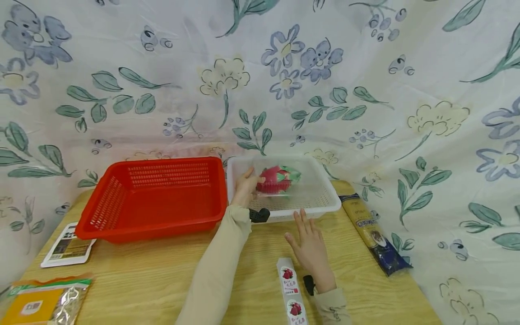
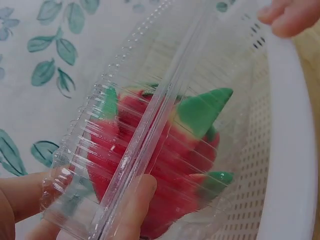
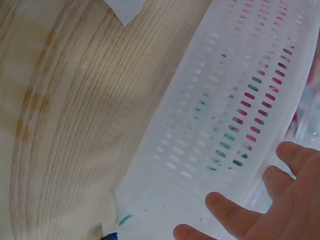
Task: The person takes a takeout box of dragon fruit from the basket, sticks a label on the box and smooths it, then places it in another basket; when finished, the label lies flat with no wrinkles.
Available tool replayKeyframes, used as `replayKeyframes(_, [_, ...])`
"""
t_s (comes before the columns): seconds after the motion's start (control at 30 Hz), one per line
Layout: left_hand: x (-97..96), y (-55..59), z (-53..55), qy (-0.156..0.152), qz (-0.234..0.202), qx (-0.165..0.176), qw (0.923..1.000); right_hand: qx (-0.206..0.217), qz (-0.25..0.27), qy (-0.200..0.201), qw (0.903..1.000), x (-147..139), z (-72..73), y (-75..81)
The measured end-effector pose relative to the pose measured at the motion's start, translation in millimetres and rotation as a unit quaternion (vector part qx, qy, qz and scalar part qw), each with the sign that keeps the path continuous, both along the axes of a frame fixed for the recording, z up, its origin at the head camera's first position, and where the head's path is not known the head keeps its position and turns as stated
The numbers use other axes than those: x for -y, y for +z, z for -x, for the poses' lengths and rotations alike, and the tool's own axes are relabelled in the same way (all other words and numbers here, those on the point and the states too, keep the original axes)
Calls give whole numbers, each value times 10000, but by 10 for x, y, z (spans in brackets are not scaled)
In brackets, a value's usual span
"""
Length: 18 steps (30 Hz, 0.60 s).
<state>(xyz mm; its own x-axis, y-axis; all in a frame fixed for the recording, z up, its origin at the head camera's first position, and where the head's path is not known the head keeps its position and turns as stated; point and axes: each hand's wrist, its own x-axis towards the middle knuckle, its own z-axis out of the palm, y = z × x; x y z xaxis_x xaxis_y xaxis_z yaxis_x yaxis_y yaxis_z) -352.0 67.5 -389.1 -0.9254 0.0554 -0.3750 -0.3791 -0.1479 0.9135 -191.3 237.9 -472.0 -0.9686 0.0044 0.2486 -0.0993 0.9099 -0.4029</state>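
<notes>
Closest to the person, a long white label strip (image 1: 290, 293) with little red fruit pictures lies on the wooden desk (image 1: 162, 271), just beside the right hand's wrist. The right hand (image 1: 309, 243) is flat and open, fingers spread, holding nothing, and its fingertips reach up close to the front wall of the white basket (image 1: 325, 205). To the right of that hand lies a long pack of spaghetti (image 1: 371, 232). Far off to the left of both hands sit a white card (image 1: 67, 246) and an orange and silver bag (image 1: 44, 302) near the desk edge. A bit farther out, the left hand (image 1: 245, 187) reaches into the white basket and grips a clear plastic box (image 2: 150, 150), thumb on one side and fingers on the other. Inside the box is a red dragon fruit (image 1: 278, 178) with green tips. A red basket (image 1: 156, 196) stands just left of the left hand, touching the white one. Behind it all hangs a flower cloth (image 1: 260, 67).
</notes>
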Motion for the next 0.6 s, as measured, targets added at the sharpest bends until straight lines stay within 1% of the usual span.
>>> replayKeyframes(0.17, [97,61,-104,234,-116,-43,9996,34,-41,-12,10000,22,8,0])
replayKeyframes(0.27, [179,92,-197,322,-200,-137,9992,-66,-106,12,9999,34,7,-2])
replayKeyframes(0.37, [283,134,-320,323,-237,-263,9989,-157,-155,24,9998,38,7,6])
replayKeyframes(0.47, [402,181,-478,199,-154,-408,9989,-179,-159,21,9997,41,1,24])
replayKeyframes(0.6, [553,215,-692,47,-225,-569,9981,-38,-160,-31,9999,47,-19,60])
